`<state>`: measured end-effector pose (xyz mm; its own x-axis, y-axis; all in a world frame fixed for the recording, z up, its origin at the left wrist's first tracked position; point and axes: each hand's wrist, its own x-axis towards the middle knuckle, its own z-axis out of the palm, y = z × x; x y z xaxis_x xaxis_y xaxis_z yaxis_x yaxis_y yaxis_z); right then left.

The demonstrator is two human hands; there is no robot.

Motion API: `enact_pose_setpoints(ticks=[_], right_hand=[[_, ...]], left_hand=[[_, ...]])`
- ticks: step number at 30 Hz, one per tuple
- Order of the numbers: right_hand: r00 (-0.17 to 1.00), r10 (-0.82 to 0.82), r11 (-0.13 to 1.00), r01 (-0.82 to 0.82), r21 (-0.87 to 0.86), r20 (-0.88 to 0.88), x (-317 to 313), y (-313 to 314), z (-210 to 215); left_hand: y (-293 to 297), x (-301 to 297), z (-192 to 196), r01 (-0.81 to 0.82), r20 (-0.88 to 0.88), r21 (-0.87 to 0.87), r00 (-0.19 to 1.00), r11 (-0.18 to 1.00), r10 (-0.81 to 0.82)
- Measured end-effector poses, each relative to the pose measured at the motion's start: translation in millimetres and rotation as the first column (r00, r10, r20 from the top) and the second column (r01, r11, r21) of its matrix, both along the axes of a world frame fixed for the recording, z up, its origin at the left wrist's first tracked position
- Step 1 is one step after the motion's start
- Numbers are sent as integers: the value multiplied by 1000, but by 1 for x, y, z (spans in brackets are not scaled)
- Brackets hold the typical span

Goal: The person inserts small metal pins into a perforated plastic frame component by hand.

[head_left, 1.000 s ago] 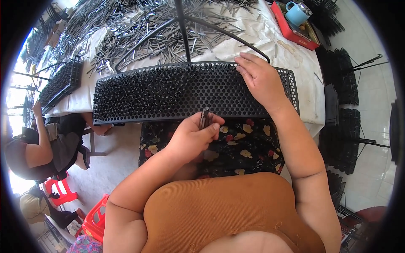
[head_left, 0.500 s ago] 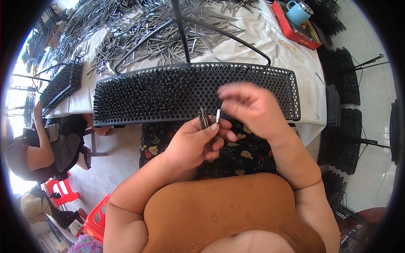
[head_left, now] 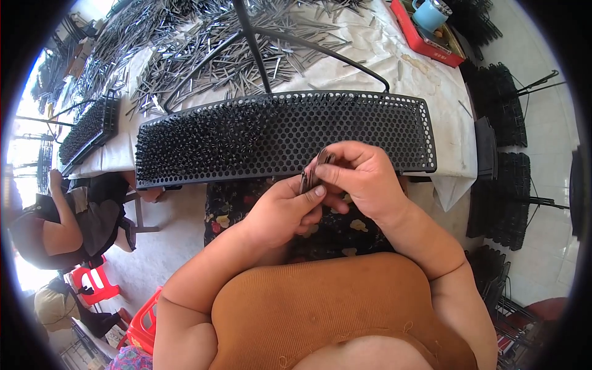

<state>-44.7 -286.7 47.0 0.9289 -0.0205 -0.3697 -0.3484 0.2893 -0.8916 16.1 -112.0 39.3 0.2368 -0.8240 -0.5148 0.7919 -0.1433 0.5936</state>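
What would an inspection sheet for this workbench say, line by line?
Surface: table under a white cloth, mostly covered.
Job's things: long black perforated metal rack, left part filled with dark pins, right part bare holes; small bundle of thin metal pins.
Clutter: loose heap of grey metal pins; red tray with a blue mug.
Hands: left hand grips the bundle; right hand pinches one pin from it with its fingers.
Cables: nothing seen.
Surroundings: second filled rack; stacked black racks; seated person; red stools.
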Motion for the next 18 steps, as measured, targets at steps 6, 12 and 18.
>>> enact_pose_setpoints(ticks=[6,12,18], right_hand=[[952,-187,982,174,72,244,2,3,-1],[958,-232,968,244,-52,171,9,-26,-2],[717,-235,435,681,-589,656,33,-104,-26]], left_hand=[[-2,-1,-8,2,-62,-73,998,997,-7],[-3,0,-11,-40,-94,26,995,999,43],[-5,3,-15,-57,-40,171,997,984,65]])
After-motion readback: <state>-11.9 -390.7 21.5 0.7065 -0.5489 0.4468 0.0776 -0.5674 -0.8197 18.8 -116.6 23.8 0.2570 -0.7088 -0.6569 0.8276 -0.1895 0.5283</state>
